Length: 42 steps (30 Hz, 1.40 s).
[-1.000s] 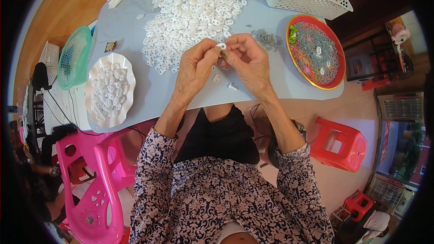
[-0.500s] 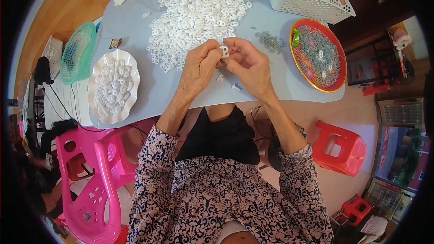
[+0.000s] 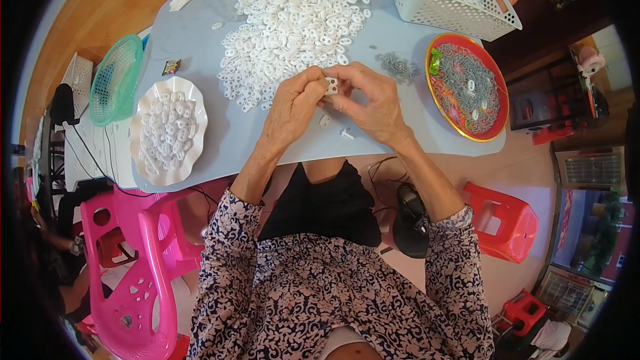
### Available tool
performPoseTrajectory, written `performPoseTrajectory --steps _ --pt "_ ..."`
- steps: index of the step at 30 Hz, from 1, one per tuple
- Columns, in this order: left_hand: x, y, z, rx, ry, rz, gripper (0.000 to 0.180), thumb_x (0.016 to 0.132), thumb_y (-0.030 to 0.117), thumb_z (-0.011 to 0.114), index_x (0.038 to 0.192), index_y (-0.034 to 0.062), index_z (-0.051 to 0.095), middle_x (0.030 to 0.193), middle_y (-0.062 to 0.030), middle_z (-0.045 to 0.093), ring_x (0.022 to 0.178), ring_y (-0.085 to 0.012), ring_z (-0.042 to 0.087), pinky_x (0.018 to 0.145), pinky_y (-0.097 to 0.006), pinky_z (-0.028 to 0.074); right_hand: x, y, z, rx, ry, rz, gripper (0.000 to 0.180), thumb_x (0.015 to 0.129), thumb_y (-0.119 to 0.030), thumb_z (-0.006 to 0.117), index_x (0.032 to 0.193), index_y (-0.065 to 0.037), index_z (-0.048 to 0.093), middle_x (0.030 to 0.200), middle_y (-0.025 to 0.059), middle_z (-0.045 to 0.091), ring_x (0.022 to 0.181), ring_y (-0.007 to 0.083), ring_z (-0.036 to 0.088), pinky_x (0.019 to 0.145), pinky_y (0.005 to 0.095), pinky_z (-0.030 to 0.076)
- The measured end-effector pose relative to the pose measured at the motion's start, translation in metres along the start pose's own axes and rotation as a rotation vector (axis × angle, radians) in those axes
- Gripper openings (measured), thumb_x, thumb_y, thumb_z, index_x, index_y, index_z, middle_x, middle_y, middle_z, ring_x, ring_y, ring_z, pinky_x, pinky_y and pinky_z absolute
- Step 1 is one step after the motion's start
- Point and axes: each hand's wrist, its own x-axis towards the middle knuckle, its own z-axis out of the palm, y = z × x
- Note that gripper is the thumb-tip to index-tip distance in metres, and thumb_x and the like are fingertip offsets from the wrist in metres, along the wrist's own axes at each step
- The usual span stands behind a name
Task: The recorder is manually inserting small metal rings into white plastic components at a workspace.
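Note:
A small white plastic piece with two dark holes (image 3: 331,86) is pinched between my hands, above the near part of the table. My left hand (image 3: 298,97) has its fingers curled closed against the piece's left side. From the other side my right hand (image 3: 369,100) grips it between thumb and fingers. Just below them, a loose white piece (image 3: 325,121) and a small white peg-like part (image 3: 347,134) lie on the grey table (image 3: 267,143). Beyond my hands spreads a large heap of similar white pieces (image 3: 293,20).
A scalloped white dish (image 3: 143,150) of white pieces stands left. On the right are a red gold-rimmed tray (image 3: 437,90) of grey metal parts, a small grey pile (image 3: 398,67) and a white perforated basket (image 3: 460,17). A pink chair (image 3: 160,273) and red stool (image 3: 503,223) flank me.
My right forearm has swung slightly outward to the right, and the held piece now faces up with its holes more visible. Both hands keep their grip; the view has shifted a little.

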Motion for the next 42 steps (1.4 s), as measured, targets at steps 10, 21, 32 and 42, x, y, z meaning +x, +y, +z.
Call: performPoseTrajectory --steps 10,21,32,42 --pt "0.0 0.001 0.009 0.205 0.086 0.119 0.02 0.091 0.012 0.041 0.076 -0.0016 0.044 0.061 -0.0068 0.037 0.06 -0.0114 0.036 0.053 -0.029 0.035 -0.006 0.014 0.005 0.057 0.052 0.01 0.03 0.072 0.002 0.067 0.101 -0.001 0.059 0.072 0.0055 0.057 0.065 0.0107 0.056 0.06 0.0237 0.046" --pt "-0.002 0.006 0.015 0.164 0.163 0.211 0.015 0.092 0.009 0.044 0.083 -0.0019 0.05 0.065 -0.0074 0.046 0.06 -0.0119 0.043 0.055 -0.028 0.039 -0.006 0.014 0.008 0.523 0.046 0.197 0.03 0.081 0.002 0.062 0.109 0.0 0.053 0.085 0.0018 0.057 0.072 0.0061 0.054 0.064 0.0202 0.046" --pt "0.0 0.0 0.013 0.217 0.165 0.233 0.015 0.091 0.009 0.045 0.084 -0.0024 0.051 0.066 -0.0072 0.048 0.061 -0.0126 0.044 0.056 -0.027 0.04 -0.003 0.01 0.007 0.577 0.041 0.255 0.03 0.082 0.004 0.058 0.11 0.0 0.049 0.082 -0.0001 0.056 0.071 0.0042 0.053 0.064 0.0186 0.044" --pt "0.001 0.002 0.013 0.267 0.183 0.222 0.014 0.091 0.009 0.046 0.086 -0.0023 0.053 0.065 -0.008 0.048 0.06 -0.0133 0.044 0.056 -0.028 0.039 -0.004 0.009 0.004 0.475 0.027 0.269 0.029 0.081 0.003 0.058 0.109 0.0 0.048 0.078 -0.0017 0.054 0.068 0.0024 0.048 0.06 0.017 0.041"
